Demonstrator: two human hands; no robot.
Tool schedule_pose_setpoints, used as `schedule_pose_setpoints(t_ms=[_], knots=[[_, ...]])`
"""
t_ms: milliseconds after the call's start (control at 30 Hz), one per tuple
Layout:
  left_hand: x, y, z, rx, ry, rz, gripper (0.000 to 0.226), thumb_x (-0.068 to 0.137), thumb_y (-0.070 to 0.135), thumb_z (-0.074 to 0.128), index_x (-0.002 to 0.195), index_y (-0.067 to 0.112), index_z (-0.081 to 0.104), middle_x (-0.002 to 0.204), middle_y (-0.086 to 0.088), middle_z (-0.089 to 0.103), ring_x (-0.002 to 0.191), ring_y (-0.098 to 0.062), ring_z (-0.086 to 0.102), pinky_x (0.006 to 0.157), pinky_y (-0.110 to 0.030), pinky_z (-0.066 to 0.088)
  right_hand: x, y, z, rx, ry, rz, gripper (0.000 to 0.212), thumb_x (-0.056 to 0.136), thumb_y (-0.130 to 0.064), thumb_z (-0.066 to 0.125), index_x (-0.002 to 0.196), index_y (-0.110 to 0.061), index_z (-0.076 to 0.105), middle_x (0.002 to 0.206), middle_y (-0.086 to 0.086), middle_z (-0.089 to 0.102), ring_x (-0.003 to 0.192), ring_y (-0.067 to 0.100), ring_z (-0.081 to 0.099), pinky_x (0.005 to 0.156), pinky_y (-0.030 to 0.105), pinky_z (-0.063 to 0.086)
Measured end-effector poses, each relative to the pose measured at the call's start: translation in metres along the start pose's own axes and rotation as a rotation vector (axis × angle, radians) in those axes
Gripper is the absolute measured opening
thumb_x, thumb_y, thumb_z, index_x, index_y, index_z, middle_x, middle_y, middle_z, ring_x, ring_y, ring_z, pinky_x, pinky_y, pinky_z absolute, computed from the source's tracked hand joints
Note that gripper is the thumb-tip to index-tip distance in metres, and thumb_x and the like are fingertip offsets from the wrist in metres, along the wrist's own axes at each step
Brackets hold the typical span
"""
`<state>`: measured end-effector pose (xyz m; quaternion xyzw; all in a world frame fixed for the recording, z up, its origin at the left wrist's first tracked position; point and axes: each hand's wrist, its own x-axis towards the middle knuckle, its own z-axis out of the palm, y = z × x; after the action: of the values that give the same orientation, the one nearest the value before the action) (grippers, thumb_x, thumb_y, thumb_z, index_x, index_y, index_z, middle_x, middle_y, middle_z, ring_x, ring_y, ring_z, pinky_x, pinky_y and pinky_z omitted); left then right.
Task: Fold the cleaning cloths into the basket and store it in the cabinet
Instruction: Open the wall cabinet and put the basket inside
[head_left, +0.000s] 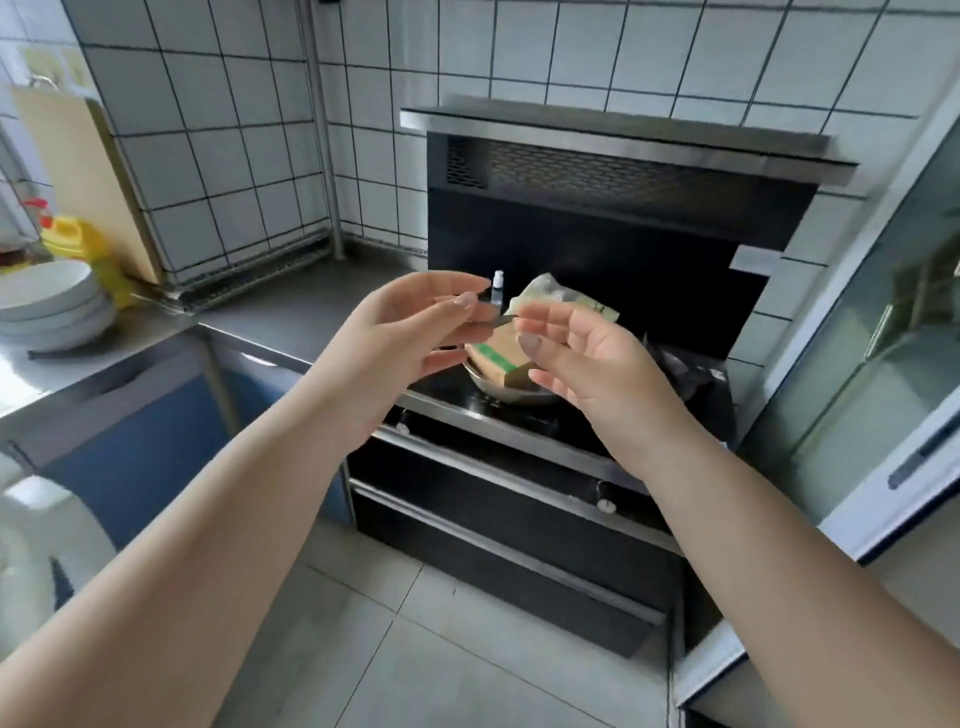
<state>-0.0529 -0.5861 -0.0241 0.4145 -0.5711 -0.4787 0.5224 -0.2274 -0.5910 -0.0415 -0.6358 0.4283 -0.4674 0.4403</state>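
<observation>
cloths, basket: not in view | hands: left and right raised mid-frame over stove, fingertips meeting on a small dark thing, identity unclear | nearer hand: cannot tell

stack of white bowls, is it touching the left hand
Apart. The head view shows the stack of white bowls on the counter far left, with bare countertop between it and the left hand.

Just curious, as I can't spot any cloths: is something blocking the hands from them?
No cloth or basket shows here. The left hand and right hand hover before the stove, the left pinching a dark strip.
</observation>
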Motion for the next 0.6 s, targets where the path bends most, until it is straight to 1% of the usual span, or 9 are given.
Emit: schedule_pose_setpoints(t_ms=[100, 167, 267, 333, 467, 600], knots=[[0.062, 0.013, 0.017, 0.004, -0.015, 0.060, 0.016, 0.093, 0.018, 0.053, 0.102, 0.023, 0.067, 0.093, 0.004, 0.073, 0.094, -0.012, 0.068, 0.093, -0.036, 0.050, 0.052, -0.012, -0.039, -0.021, 0.042, -0.067, 0.017, 0.088, -0.027, 0.064, 0.102, -0.036, 0.064, 0.114, -0.008, 0.064, 0.109, 0.004, 0.060, 0.100, 0.036, 0.048], [0.100, 0.022, 0.022, 0.001, -0.025, 0.095, 0.016, 0.093, 0.019, 0.054, 0.101, 0.023, 0.067, 0.094, 0.004, 0.073, 0.093, -0.012, 0.068, 0.090, -0.034, 0.050, 0.084, -0.019, -0.059, -0.045, 0.064, -0.110, 0.016, 0.087, -0.028, 0.064, 0.100, -0.038, 0.064, 0.113, -0.010, 0.065, 0.107, 0.001, 0.060, 0.099, 0.036, 0.049], [0.151, 0.031, 0.023, 0.025, -0.040, 0.152, 0.016, 0.093, 0.019, 0.055, 0.102, 0.023, 0.066, 0.094, 0.004, 0.074, 0.091, -0.010, 0.068, 0.085, -0.031, 0.050, 0.126, -0.023, -0.079, -0.063, 0.085, -0.163, 0.016, 0.086, -0.029, 0.065, 0.097, -0.040, 0.066, 0.112, -0.010, 0.066, 0.107, 0.000, 0.060, 0.101, 0.039, 0.046], [0.182, 0.036, 0.022, 0.034, -0.050, 0.182, 0.016, 0.093, 0.020, 0.055, 0.104, 0.023, 0.066, 0.095, 0.003, 0.074, 0.093, -0.011, 0.069, 0.085, -0.031, 0.050, 0.153, -0.025, -0.088, -0.072, 0.106, -0.183, 0.017, 0.086, -0.028, 0.065, 0.098, -0.040, 0.066, 0.112, -0.010, 0.066, 0.108, 0.001, 0.060, 0.102, 0.039, 0.046], [0.253, 0.052, 0.011, 0.029, -0.070, 0.275, 0.017, 0.093, 0.017, 0.054, 0.105, 0.020, 0.065, 0.096, 0.002, 0.072, 0.094, -0.013, 0.067, 0.090, -0.034, 0.051, 0.214, -0.039, -0.102, -0.123, 0.178, -0.268, 0.017, 0.086, -0.026, 0.065, 0.100, -0.036, 0.066, 0.111, -0.011, 0.066, 0.109, 0.002, 0.059, 0.101, 0.038, 0.046], [0.318, 0.073, -0.004, 0.019, -0.147, 0.380, 0.016, 0.094, 0.017, 0.053, 0.103, 0.022, 0.066, 0.093, 0.005, 0.072, 0.093, -0.012, 0.067, 0.091, -0.034, 0.050, 0.269, -0.063, -0.110, -0.169, 0.272, -0.355, 0.018, 0.087, -0.022, 0.064, 0.101, -0.034, 0.066, 0.109, -0.011, 0.065, 0.107, 0.001, 0.059, 0.100, 0.038, 0.047]])
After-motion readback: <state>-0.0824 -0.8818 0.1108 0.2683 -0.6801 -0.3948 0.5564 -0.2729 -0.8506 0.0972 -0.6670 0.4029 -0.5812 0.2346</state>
